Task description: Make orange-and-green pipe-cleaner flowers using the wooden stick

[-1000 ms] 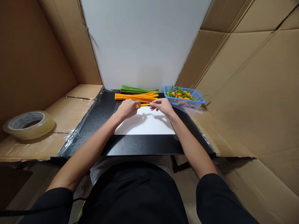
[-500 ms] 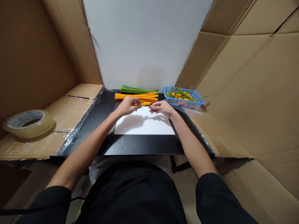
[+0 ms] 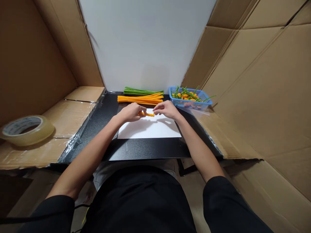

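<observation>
Between my hands, over a white sheet [image 3: 150,131], is a short twisted orange pipe cleaner [image 3: 150,114]. My left hand [image 3: 133,112] is closed around its left part, which the fingers partly hide. The fingers of my right hand [image 3: 166,109] are pinched together at its right end. Just behind the hands lies a bundle of straight orange pipe cleaners [image 3: 138,98]. A bundle of green pipe cleaners [image 3: 143,92] lies behind that, along the wall.
A blue plastic basket [image 3: 191,104] at the back right holds orange and green pieces, some stems poking over its rim. On the cardboard at left lies a roll of clear tape [image 3: 36,137]. Cardboard walls flank the black table [image 3: 145,150].
Both hands have come slightly lower and nearer, over the sheet, with the twisted orange pipe cleaner. My right fingers have shifted at its right end. The view has tilted a little.
</observation>
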`<control>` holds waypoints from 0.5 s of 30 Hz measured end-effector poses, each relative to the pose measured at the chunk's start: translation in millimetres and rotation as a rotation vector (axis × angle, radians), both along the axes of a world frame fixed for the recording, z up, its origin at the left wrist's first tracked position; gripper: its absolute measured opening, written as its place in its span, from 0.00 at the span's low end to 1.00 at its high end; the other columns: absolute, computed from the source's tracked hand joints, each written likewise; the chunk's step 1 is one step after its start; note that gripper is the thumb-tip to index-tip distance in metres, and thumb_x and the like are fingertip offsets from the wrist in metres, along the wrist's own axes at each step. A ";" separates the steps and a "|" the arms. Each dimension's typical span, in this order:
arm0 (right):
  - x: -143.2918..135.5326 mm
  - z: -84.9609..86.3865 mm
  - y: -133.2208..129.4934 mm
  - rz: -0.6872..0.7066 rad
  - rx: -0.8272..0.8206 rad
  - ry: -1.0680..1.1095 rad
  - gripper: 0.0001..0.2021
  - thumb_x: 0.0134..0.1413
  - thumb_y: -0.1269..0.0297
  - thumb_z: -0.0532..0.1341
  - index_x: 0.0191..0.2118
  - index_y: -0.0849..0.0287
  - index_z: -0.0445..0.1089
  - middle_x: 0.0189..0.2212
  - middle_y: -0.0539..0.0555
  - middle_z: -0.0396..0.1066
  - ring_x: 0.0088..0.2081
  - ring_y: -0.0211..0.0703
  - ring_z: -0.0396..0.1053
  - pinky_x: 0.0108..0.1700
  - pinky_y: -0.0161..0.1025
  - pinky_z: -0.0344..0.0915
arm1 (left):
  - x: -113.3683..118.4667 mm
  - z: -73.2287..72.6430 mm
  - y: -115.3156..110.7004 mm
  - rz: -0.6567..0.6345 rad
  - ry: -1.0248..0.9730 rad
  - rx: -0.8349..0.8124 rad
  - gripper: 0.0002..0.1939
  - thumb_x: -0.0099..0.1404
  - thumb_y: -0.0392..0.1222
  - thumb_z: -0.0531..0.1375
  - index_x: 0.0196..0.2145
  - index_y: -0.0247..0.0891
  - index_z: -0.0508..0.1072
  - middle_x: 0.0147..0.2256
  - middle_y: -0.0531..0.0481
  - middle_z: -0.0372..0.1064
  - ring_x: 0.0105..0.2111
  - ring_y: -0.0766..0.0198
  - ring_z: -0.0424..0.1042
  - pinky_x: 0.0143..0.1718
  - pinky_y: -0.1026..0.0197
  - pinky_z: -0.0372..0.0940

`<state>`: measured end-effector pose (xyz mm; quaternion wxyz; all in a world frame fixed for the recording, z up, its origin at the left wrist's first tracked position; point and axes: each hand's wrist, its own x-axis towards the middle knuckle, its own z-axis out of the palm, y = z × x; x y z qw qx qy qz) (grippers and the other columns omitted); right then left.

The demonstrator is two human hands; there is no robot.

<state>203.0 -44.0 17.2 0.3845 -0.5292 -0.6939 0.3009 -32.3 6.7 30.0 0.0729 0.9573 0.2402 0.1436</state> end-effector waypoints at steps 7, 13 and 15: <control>-13.4 1.8 -3.3 -0.185 0.289 -0.020 0.07 0.48 0.69 0.64 0.34 0.60 0.79 0.32 0.55 0.80 0.34 0.46 0.79 0.41 0.41 0.74 | 8.8 -6.4 -7.1 0.299 -0.089 0.114 0.11 0.64 0.40 0.58 0.40 0.40 0.80 0.31 0.43 0.77 0.32 0.54 0.74 0.34 0.60 0.61; -33.5 1.7 -11.0 -0.389 0.415 0.034 0.03 0.51 0.66 0.64 0.30 0.57 0.76 0.31 0.54 0.79 0.35 0.48 0.78 0.41 0.40 0.73 | 19.0 -10.8 -16.6 0.476 -0.326 0.061 0.11 0.64 0.43 0.58 0.40 0.39 0.80 0.29 0.43 0.76 0.29 0.55 0.72 0.31 0.61 0.59; -35.7 1.5 -10.8 -0.424 0.400 0.123 0.03 0.49 0.65 0.66 0.30 0.57 0.74 0.32 0.54 0.79 0.36 0.48 0.78 0.41 0.40 0.73 | 22.1 -11.3 -19.7 0.477 -0.406 0.017 0.10 0.63 0.42 0.60 0.39 0.38 0.79 0.28 0.44 0.76 0.27 0.57 0.71 0.30 0.61 0.57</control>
